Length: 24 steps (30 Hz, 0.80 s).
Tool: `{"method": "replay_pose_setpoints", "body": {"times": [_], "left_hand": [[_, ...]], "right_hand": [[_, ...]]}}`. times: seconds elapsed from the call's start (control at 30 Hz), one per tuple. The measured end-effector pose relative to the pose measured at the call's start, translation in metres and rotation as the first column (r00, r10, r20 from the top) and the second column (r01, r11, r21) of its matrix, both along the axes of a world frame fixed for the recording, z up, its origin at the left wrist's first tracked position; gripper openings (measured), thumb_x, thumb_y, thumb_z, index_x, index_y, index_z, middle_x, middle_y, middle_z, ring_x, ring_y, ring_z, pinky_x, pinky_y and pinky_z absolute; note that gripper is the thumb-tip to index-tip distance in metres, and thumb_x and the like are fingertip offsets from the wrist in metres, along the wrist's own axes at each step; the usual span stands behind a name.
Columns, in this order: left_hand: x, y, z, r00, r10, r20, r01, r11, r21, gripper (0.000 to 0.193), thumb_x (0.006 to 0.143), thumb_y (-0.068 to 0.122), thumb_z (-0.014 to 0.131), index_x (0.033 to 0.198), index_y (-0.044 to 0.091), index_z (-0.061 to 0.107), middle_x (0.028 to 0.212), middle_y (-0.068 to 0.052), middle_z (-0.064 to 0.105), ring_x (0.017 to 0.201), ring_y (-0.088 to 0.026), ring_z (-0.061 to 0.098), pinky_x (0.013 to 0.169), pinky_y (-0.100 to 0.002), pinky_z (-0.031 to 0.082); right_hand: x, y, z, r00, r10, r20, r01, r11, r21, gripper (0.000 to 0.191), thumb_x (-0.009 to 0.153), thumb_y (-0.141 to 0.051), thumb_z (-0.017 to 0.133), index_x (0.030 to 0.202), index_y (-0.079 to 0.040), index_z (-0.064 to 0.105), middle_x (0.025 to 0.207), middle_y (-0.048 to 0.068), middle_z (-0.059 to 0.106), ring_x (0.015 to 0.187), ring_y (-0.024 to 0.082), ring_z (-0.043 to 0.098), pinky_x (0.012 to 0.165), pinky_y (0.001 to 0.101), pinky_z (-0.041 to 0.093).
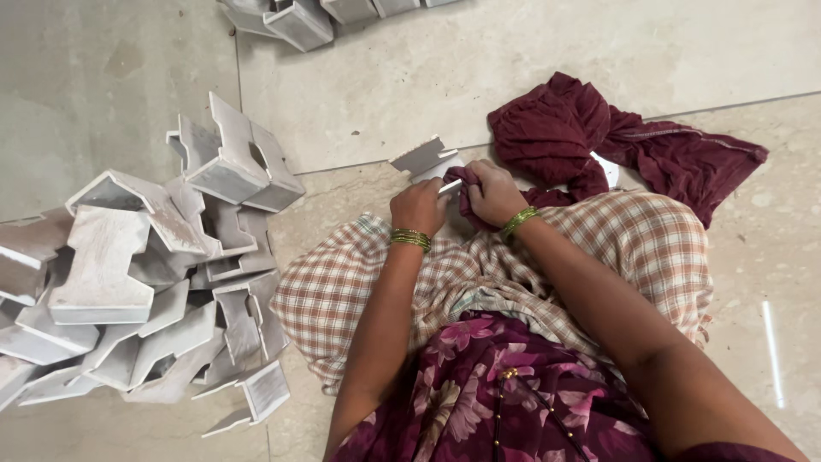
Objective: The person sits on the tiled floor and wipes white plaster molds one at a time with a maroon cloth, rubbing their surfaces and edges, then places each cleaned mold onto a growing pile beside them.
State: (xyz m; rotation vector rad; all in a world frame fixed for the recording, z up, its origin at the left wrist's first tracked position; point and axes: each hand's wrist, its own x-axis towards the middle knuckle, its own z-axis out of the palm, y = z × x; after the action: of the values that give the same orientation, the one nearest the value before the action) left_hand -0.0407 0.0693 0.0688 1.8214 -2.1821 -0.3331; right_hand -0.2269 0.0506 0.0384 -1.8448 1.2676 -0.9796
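Both of my hands meet over the grey metal piece (425, 160), which sits just beyond my knees on the checked cloth (479, 265) in my lap. My left hand (418, 206) is closed around the piece's near end, and my right hand (490, 192) is pinched on a fold of the maroon rag (590, 137), pressing it against the same piece. I judge the piece stiff and light, with sharp cut edges, so the flat flanges are the safest grip. The rag is soft and limp and bunches anywhere. Left of the piece, well apart, a heap of similar profile offcuts (145, 265) lies on the tiled floor (385, 77).
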Motion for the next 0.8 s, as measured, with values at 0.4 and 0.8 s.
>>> {"method": "replay_pose_setpoints", "body": {"times": [0.4,0.8], "left_hand": [[-0.001,0.003,-0.001,1.000,0.014,0.004,-0.014,0.998,-0.057,0.020,0.082,0.025,0.079,0.094,0.013,0.069,0.085,-0.007,0.070,0.080,-0.033,0.069,0.066,-0.048,0.053],[0.001,0.006,0.000,0.999,-0.009,-0.041,0.006,0.997,-0.077,0.021,0.082,0.024,0.079,0.095,0.012,0.067,0.086,-0.007,0.070,0.081,-0.031,0.069,0.066,-0.046,0.053]], "right_hand": [[0.002,-0.002,0.012,0.999,-0.041,0.018,0.041,0.999,0.012,0.015,0.084,-0.002,0.061,0.097,-0.001,0.068,0.094,0.022,0.067,0.091,0.044,0.066,0.084,0.0508,0.052],[0.001,0.001,0.003,0.999,-0.037,-0.021,0.037,0.999,0.015,0.016,0.085,-0.004,0.060,0.097,-0.001,0.070,0.093,0.021,0.066,0.089,0.043,0.065,0.081,0.0519,0.051]]}}
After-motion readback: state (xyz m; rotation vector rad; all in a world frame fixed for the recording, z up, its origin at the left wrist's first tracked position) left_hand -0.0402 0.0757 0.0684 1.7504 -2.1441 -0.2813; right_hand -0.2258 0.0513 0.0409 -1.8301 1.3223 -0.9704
